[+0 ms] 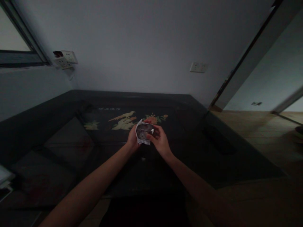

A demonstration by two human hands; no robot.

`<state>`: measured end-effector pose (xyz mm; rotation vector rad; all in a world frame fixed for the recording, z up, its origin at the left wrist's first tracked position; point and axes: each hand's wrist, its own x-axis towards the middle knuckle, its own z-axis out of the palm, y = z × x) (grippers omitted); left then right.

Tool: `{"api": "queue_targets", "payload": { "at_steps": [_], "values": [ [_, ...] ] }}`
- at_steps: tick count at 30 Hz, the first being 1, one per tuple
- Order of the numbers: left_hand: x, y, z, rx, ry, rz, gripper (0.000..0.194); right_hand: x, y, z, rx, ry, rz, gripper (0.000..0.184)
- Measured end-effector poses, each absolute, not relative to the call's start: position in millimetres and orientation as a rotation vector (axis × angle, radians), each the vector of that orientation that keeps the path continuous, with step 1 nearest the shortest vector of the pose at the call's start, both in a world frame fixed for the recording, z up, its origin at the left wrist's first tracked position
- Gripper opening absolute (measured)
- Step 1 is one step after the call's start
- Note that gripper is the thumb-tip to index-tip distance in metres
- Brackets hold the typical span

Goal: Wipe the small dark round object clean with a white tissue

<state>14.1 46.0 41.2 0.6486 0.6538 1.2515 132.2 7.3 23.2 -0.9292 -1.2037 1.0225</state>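
Between my two hands, above the dark glossy table, is a small packet (143, 130) with a shiny silver inside and a pale, crumpled edge. It looks like an open foil wrapper; what lies in it is too dim to make out. My left hand (133, 137) cups the packet from its left side, most fingers hidden behind it. From the right, my right hand (161, 141) grips the packet's edge, its thumb lying over the foil. A tiny pale scrap (143, 159) shows on the table just below my hands.
The dark table (189, 151) bears a bird-and-flower picture (123, 120). A long dark object (219, 140) lies at its right. A pale object (5, 179) sits at the left edge. Wall sockets (199, 67) are behind, and wooden floor (251, 126) lies right.
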Motion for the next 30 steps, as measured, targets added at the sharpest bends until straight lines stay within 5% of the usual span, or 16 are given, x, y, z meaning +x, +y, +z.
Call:
{"api": "queue_targets", "payload": {
  "at_steps": [30],
  "values": [
    [30.6, 13.7, 38.4, 0.97, 0.797, 1.591, 0.037, 131.3, 6.6, 19.6, -0.938, -1.117, 1.126, 0.04]
  ]
}}
